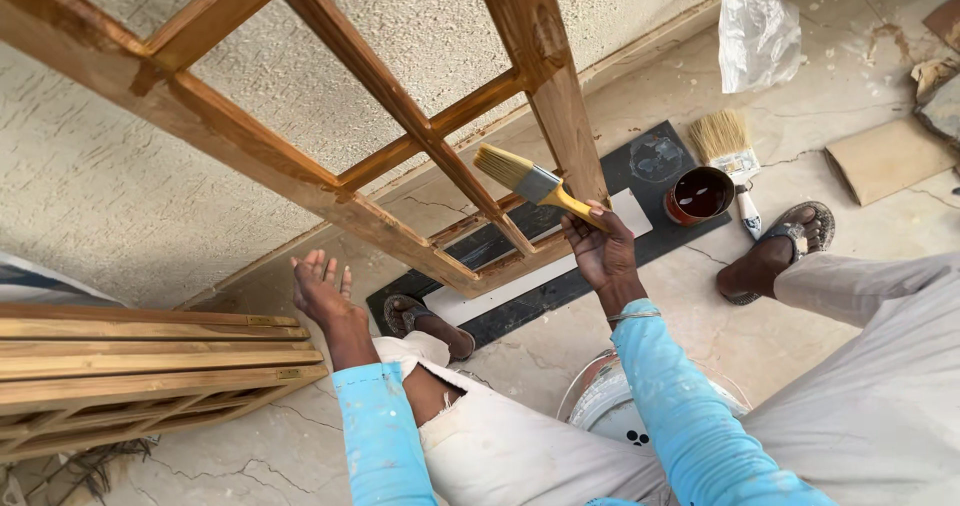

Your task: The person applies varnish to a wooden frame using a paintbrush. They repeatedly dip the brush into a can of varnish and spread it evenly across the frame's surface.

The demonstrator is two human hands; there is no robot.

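One paintbrush [530, 181] is gripped by the right hand [598, 246] against the wooden frame [300, 181]; the left hand [322, 288] is spread below it.

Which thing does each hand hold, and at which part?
The right hand holds a paintbrush by its yellow handle, bristles up-left. The left hand is open and holds nothing.

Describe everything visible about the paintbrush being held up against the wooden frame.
The paintbrush is a flat brush with pale, straw-coloured bristles, a grey metal ferrule and a yellow wooden-looking handle. The right hand grips the handle's end, holding it tilted, bristles pointing up and left. The bristles sit in front of a slanted bar of the brown wooden frame; whether they touch it cannot be told. The bristle tips look slightly darkened.
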